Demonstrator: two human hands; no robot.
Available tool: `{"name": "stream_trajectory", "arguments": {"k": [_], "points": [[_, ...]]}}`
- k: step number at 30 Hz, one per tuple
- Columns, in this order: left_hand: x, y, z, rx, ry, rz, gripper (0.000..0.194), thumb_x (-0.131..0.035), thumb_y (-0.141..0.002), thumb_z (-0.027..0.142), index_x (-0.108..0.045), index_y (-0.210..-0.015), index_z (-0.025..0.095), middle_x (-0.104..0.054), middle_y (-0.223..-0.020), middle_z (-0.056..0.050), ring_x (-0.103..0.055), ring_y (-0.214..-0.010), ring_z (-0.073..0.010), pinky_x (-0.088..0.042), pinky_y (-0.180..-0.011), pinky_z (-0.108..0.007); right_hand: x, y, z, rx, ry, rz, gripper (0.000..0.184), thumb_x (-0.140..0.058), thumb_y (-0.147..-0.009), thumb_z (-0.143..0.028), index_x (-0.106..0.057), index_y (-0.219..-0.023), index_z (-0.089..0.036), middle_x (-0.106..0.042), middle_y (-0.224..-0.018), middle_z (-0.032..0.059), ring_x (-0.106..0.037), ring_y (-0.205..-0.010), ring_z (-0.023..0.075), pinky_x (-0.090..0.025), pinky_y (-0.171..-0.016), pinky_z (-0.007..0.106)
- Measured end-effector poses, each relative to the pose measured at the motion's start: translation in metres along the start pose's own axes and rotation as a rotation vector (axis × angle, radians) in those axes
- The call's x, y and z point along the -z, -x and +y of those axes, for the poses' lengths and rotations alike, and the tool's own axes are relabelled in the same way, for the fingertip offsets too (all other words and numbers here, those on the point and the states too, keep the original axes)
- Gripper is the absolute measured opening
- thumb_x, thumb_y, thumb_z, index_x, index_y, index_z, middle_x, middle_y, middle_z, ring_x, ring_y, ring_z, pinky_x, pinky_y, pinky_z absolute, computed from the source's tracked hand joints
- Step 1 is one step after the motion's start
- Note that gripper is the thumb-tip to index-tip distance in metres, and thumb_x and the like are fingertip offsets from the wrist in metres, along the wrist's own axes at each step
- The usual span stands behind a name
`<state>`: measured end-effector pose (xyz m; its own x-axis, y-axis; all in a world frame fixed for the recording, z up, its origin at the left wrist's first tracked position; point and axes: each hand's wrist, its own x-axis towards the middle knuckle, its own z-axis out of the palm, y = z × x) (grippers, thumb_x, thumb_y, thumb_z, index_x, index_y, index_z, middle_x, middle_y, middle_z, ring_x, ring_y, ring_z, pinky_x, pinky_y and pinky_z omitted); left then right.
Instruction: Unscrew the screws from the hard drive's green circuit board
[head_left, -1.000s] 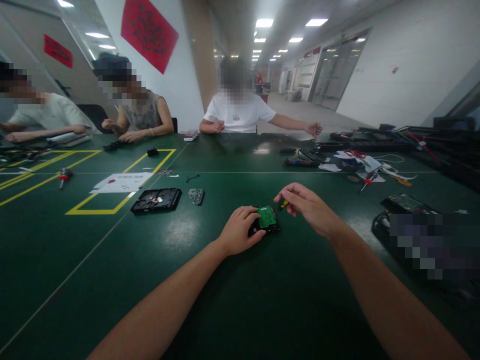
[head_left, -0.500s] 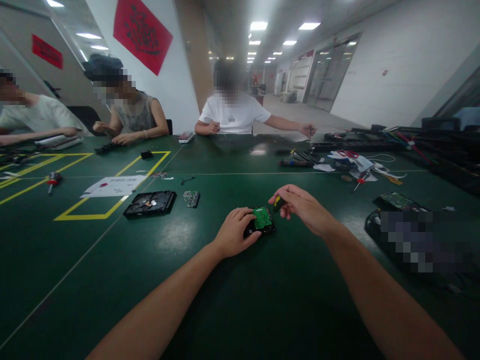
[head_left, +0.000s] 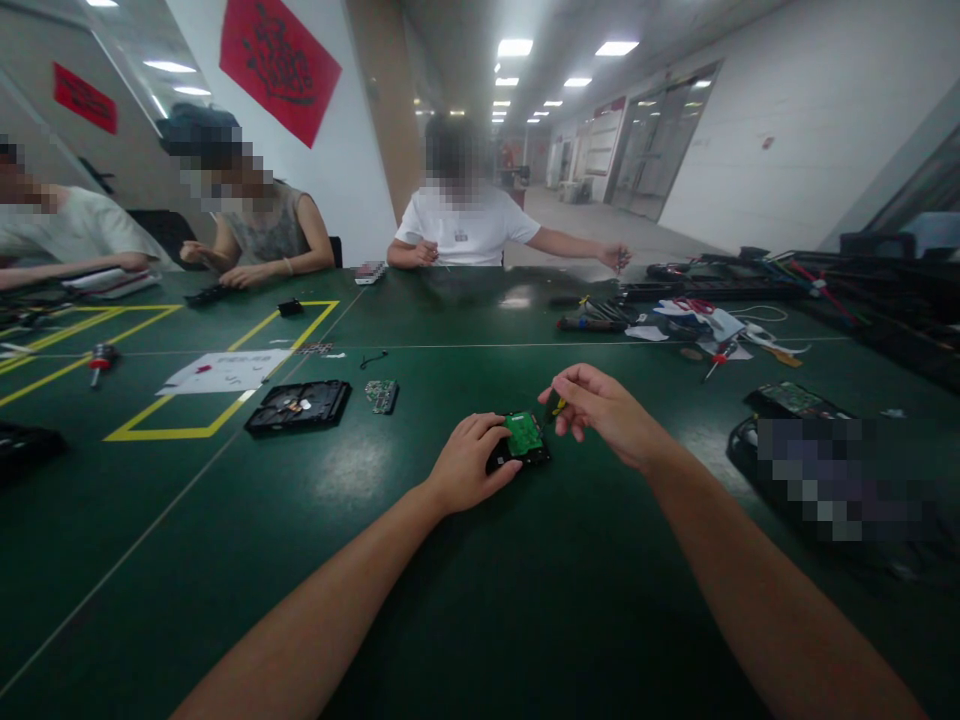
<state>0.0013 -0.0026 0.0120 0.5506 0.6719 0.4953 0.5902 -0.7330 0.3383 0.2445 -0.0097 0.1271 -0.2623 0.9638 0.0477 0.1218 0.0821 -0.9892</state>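
Note:
A hard drive (head_left: 523, 436) with a green circuit board facing up lies flat on the green table. My left hand (head_left: 472, 460) grips its left side, fingers over the far edge and thumb along the near edge. My right hand (head_left: 589, 405) pinches a black-and-yellow screwdriver (head_left: 555, 404) by its handle. The screwdriver points down toward the right edge of the board; whether its tip touches there I cannot tell. Further left lie a small loose circuit board (head_left: 382, 396) and an opened black casing (head_left: 298, 407).
Left of me are a paper sheet (head_left: 225, 371), a red-and-black screwdriver (head_left: 101, 362) and a black object (head_left: 26, 445). Tools and cables (head_left: 592, 323) lie ahead. At right are another screwdriver (head_left: 720, 360) and dark electronics (head_left: 799, 400). Several people sit across the table.
The screwdriver in my right hand has shifted slightly right, toward the board's edge. My left hand stays on the hard drive. A black object has come into view at the left edge.

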Motion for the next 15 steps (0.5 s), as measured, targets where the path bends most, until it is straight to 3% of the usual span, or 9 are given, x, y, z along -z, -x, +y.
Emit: {"name": "stream_trajectory", "arguments": {"k": [8, 15], "points": [[0.0016, 0.0, 0.0006, 0.002, 0.015, -0.006, 0.038, -0.07, -0.092, 0.045, -0.063, -0.123, 0.024, -0.061, -0.134, -0.013, -0.057, -0.128, -0.0322, -0.046, -0.11, -0.054, 0.0071, -0.0058, 0.0049, 0.016, 0.069, 0.071, 0.024, -0.056, -0.098, -0.038, -0.071, -0.097, -0.02, -0.062, -0.079, 0.0016, -0.056, -0.062, 0.0117, -0.04, -0.055, 0.026], [0.0011, -0.0006, 0.0014, 0.024, 0.026, -0.003, 0.037, -0.071, -0.092, 0.046, -0.061, -0.119, 0.023, -0.062, -0.133, -0.012, -0.057, -0.128, -0.0317, -0.045, -0.112, -0.054, 0.001, -0.0013, 0.0007, -0.023, 0.06, 0.062, 0.027, -0.065, -0.094, -0.047, -0.064, -0.099, -0.021, -0.06, -0.071, -0.0022, -0.052, -0.055, 0.0111, -0.033, -0.048, 0.026]]}}
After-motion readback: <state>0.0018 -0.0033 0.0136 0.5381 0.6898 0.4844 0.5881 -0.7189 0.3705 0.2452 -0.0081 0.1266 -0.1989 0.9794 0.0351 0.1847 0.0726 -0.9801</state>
